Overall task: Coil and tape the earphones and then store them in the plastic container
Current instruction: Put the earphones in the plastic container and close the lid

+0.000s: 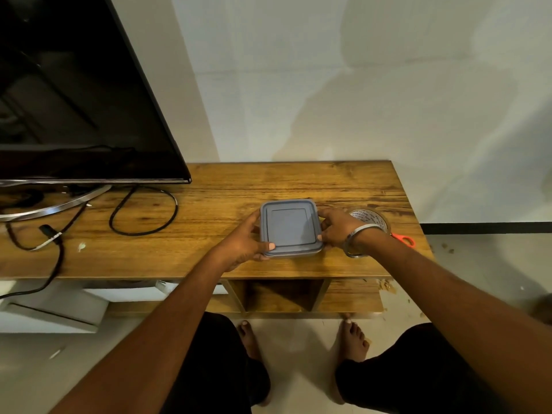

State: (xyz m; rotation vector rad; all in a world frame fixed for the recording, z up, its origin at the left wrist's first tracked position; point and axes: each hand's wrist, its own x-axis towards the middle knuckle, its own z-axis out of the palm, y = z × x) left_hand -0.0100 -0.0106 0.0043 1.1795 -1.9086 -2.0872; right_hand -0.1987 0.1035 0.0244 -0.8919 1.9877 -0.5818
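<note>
There was one lidded plastic container held between two hands, the left hand and the right hand. Just behind the right hand lay one roll of tape, and beside that wrist one pair of orange-handled scissors. Far left of the left hand stood one television and one looped black cable.

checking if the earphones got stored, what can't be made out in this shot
Head view only:
- Inside of the plastic container: its opaque lid covers it, so no earphones show.
- Tape roll: partly behind the right hand.
- Scissors: only the orange handle shows past the wrist.
</note>
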